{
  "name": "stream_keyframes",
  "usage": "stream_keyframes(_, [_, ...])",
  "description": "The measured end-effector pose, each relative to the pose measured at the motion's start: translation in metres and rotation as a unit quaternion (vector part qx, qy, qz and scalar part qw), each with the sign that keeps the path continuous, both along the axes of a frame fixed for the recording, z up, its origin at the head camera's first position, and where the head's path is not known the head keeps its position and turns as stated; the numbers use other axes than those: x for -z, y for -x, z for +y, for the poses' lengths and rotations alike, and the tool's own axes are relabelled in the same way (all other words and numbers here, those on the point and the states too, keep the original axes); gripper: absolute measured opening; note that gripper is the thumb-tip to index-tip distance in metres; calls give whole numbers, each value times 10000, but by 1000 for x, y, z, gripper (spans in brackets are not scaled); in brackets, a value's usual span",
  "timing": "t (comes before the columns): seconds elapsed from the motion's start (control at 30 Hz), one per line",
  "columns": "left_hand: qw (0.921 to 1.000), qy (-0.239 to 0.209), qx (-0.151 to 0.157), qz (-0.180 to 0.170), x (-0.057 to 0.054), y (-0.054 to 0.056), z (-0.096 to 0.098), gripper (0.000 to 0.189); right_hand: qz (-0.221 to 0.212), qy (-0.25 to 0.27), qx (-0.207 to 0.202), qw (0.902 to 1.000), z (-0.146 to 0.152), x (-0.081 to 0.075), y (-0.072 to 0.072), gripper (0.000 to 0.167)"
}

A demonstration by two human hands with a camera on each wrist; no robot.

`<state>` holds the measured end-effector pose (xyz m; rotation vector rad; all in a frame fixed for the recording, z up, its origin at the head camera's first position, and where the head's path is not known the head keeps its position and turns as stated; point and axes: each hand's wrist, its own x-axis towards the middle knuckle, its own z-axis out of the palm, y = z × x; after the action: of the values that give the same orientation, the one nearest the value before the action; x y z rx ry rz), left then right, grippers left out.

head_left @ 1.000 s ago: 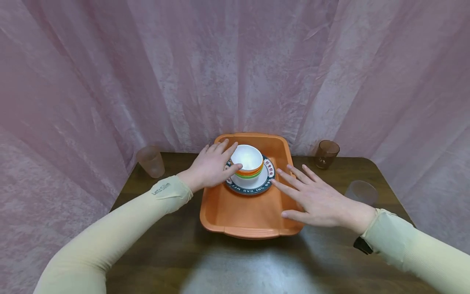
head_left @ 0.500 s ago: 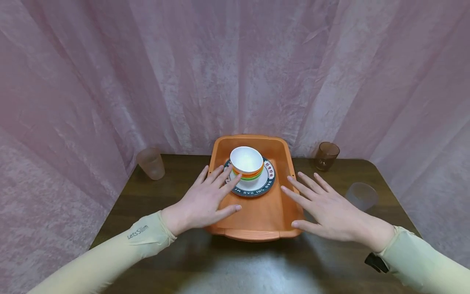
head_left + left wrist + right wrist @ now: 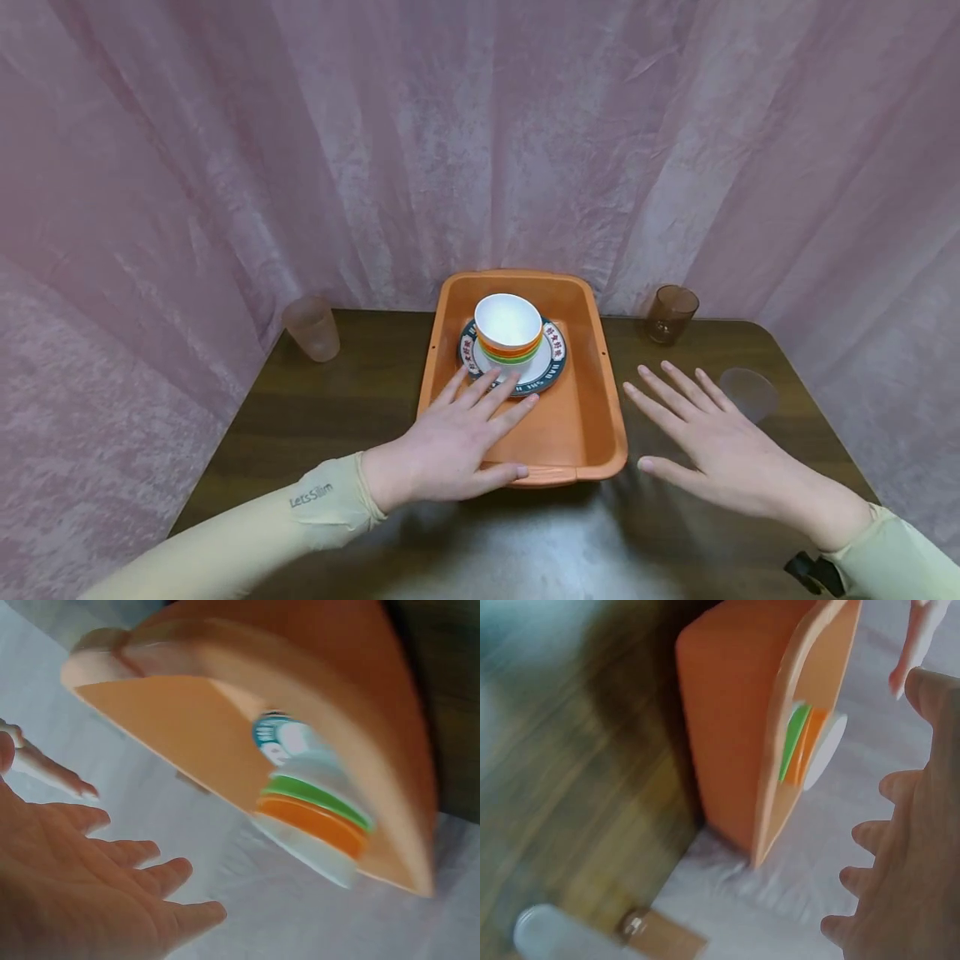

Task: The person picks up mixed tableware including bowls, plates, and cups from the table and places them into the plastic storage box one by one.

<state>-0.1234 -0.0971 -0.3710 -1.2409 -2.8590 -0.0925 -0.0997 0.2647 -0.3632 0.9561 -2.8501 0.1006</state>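
Sleeve (image 3: 318, 502): “LetsSlim”; plate (image 3: 557, 354): “好食好味”, “SHI”

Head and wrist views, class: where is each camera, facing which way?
Head: on the head, facing forward and down at a rectangular orange plastic tub; left hand and right hand show.
Left wrist: worn there, facing the tub; left hand, part of right show.
Right wrist: likewise, facing the tub's side; right hand, part of left.
Wrist views share the tub.

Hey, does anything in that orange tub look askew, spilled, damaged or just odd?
Nothing stands out: the stacked bowls sit upright on the plate inside the orange tub, with no spill or damage visible.
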Motion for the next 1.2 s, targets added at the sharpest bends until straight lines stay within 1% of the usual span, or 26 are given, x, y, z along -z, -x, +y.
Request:
stream_keyframes(0.1, [9997,0,251,0,-3,-2,17,79,-175,70,395,9990,17,1,-3,85])
stream_keyframes(0.17, [9991,17,420,65,-6,-4,30,79,-306,137,654,9973,31,2,-4,84])
stream_keyframes(0.3, [9969,196,753,148,-10,-7,57,80,-469,276,1089,9926,62,5,-6,84])
stream_keyframes(0.4, [9949,307,963,73,-12,-10,76,80,-567,356,1373,9883,85,8,-8,84])
stream_keyframes(0.47, [9939,361,1039,50,-12,-12,87,80,-626,387,1566,9849,100,10,-10,84])
stream_keyframes(0.57, [9935,407,1058,32,-10,-14,104,79,-798,441,1827,9789,120,14,-10,85])
stream_keyframes(0.7, [9932,518,1045,24,-5,-16,124,79,-1128,452,2166,9687,141,24,-6,88])
stream_keyframes(0.83, [9928,637,1012,6,-1,-15,143,79,-1406,525,2411,9588,156,35,0,91])
stream_keyframes(0.9, [9928,683,984,54,0,-15,152,80,-1545,575,2521,9536,162,42,3,93])
stream_keyframes(1.03, [9921,843,919,134,2,-13,169,80,-1815,683,2651,9445,167,55,12,97])
stream_keyframes(1.2, [9897,1146,855,63,8,-14,189,80,-2096,925,2625,9374,168,71,21,98])
